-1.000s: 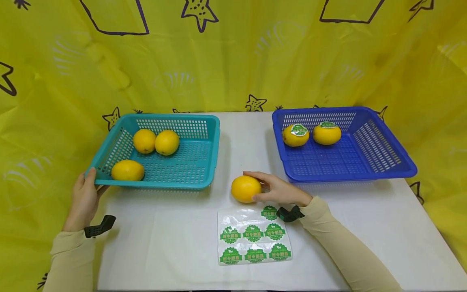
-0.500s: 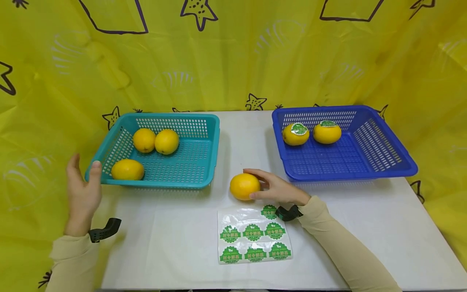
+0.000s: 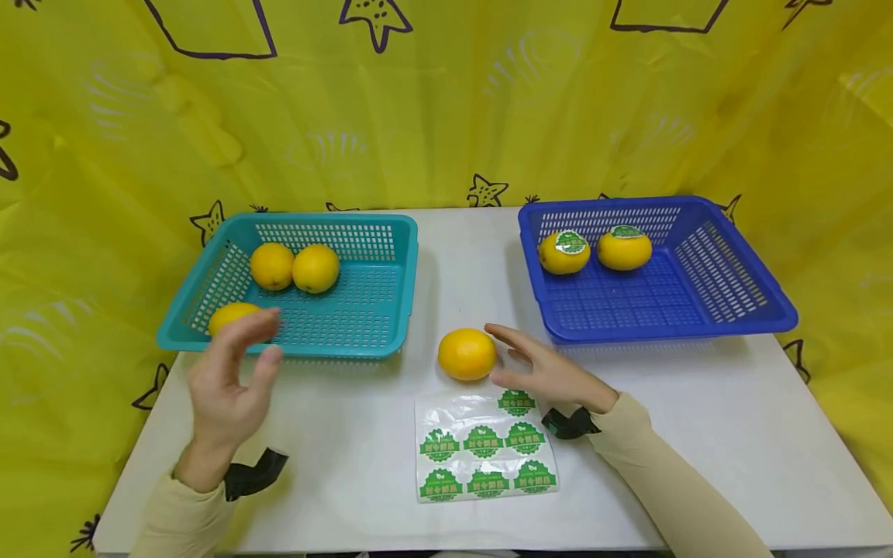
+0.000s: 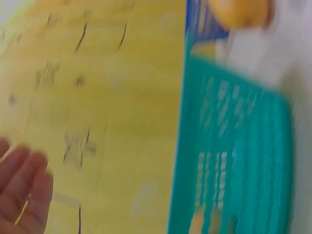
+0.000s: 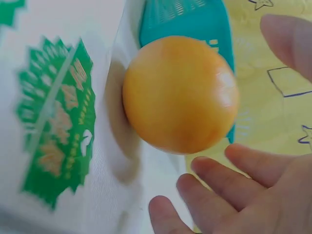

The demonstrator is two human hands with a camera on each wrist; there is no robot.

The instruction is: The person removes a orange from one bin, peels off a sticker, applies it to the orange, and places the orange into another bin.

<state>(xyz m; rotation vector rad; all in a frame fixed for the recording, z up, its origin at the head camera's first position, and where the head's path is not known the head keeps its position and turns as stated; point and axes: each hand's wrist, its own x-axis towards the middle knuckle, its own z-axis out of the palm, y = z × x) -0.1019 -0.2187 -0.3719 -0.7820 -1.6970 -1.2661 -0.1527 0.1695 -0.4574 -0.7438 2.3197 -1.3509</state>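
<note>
A smooth, oval yellow-orange fruit (image 3: 467, 354) lies on the white table, just behind a sheet of green stickers (image 3: 486, 449). Close at its right side is my right hand (image 3: 547, 373), fingers and thumb spread and holding nothing. The right wrist view shows the fruit (image 5: 180, 95) in front of the parted fingers. My left hand (image 3: 233, 387) is raised in front of the teal basket (image 3: 363, 349), thumb apart from the fingers, nothing held. It partly hides one fruit (image 3: 230, 314) in that basket. The left wrist view is blurred.
Two more fruits (image 3: 316, 269) sit together in the teal basket. On the right stands a blue basket (image 3: 663, 306) with two fruits (image 3: 624, 249) bearing green stickers. A yellow patterned curtain (image 3: 446, 108) hangs behind the table (image 3: 335, 465).
My left hand has let go of the teal basket's corner and moved right and toward me. My right hand has released the fruit and drawn slightly right.
</note>
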